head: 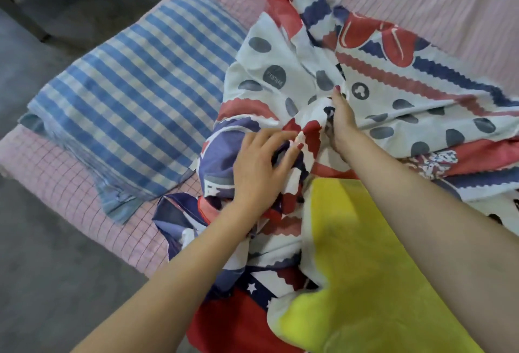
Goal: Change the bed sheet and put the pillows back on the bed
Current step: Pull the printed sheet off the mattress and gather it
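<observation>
Pink grid-patterned fabric covers the bed (70, 181) from the near left corner to the far right; whether this is a mattress cover or an under-sheet cannot be determined. Over its middle lies the patterned bed sheet (407, 116), white with grey dots and red and navy scalloped bands, bunched into a crumpled heap and not spread flat. One blue-and-white striped pillow (134, 99) rests on the bed's left side, just beside the heap and touching its edge. A yellow cloth (365, 268) lies in the near foreground, overlapping the lower folds of the sheet; its purpose is not clear.

Left hand (261, 167): fingers curled into a navy-and-red fold of the sheet, gripping it. Right hand (341, 119): fingers curled down into a white fold near the centre of the heap, pinching the fabric, index finger raised.

Progress assessment: early to middle stage. The sheet is on the bed but no edge is aligned, spread or tucked. Remaining steps, as judged from this layout: locate the corners, open the sheet across the full bed, smooth and tuck it, then position the pillows. The pillow on the bed will probably need lifting clear before spreading.
</observation>
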